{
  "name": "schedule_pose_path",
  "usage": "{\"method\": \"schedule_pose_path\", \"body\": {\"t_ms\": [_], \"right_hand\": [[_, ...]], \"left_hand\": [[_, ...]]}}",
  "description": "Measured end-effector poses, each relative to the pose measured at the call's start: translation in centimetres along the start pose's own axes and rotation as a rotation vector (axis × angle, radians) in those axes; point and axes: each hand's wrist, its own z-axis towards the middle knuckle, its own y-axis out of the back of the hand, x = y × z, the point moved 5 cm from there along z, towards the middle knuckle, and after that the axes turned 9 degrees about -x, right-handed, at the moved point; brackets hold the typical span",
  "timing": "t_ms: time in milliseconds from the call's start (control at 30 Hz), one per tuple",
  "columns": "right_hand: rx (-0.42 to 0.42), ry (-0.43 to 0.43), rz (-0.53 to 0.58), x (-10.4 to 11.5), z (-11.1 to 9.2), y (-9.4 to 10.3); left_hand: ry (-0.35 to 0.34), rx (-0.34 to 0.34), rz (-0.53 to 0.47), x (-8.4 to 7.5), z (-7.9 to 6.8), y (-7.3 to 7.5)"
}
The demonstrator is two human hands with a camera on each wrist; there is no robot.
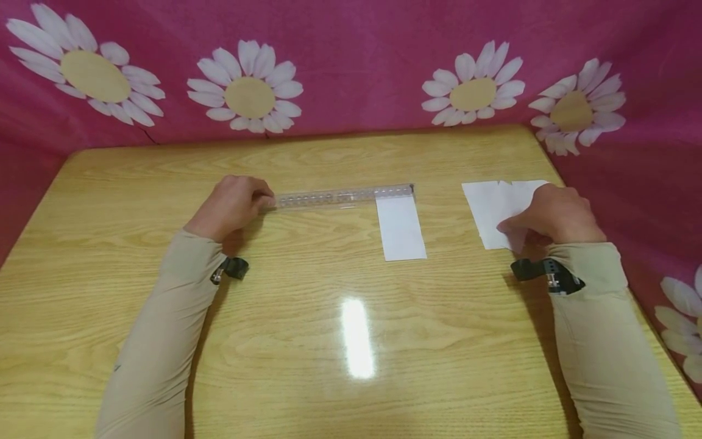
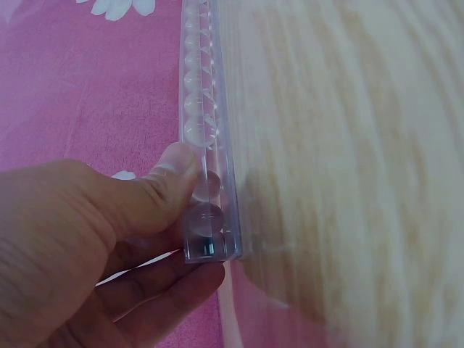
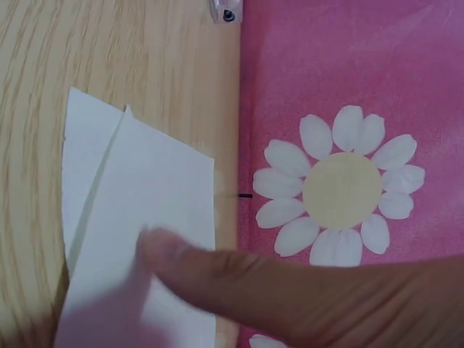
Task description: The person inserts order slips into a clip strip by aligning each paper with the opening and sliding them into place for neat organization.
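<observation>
A clear plastic ruler with a row of round holes lies across the table. My left hand pinches its left end between thumb and fingers, as the left wrist view shows along the ruler. Under the ruler's right end sits a narrow white paper strip, its lower part uncovered. Farther right, my right hand holds white paper, thumb on top; its other fingers are mostly hidden. In the right wrist view two paper layers overlap, with my right thumb against the upper one.
The wood-grained table has a bright light reflection in front. A pink cloth with daisies hangs behind and beside it. Each wrist wears a black strap.
</observation>
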Motion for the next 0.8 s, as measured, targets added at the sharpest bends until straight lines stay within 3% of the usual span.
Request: {"method": "schedule_pose_path", "body": {"t_ms": [233, 633, 800], "right_hand": [[0.090, 0.016, -0.034, 0.5, -0.3, -0.7], [0.005, 0.014, -0.114, 1.5, -0.3, -0.9], [0.020, 0.004, -0.098, 1.5, -0.5, -0.9]], "left_hand": [[-0.014, -0.013, 0.006, 0.1, 0.1, -0.1], [-0.007, -0.011, 0.003, -0.1, 0.0, 0.1], [-0.008, -0.010, 0.002, -0.1, 0.0, 0.1]]}}
